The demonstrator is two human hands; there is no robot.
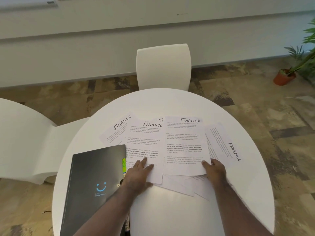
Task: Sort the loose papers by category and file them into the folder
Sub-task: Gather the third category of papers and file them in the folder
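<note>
Four printed sheets [185,145] headed FINANCE are fanned mid-worktop [238,193]; one black folder [92,184] lies at the left edge. One sheet is pressed by flat left fingers [144,163], another by the flat right hand [214,169].

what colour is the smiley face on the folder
Blue, on the black folder; the smiley face shows in the head view.
</note>
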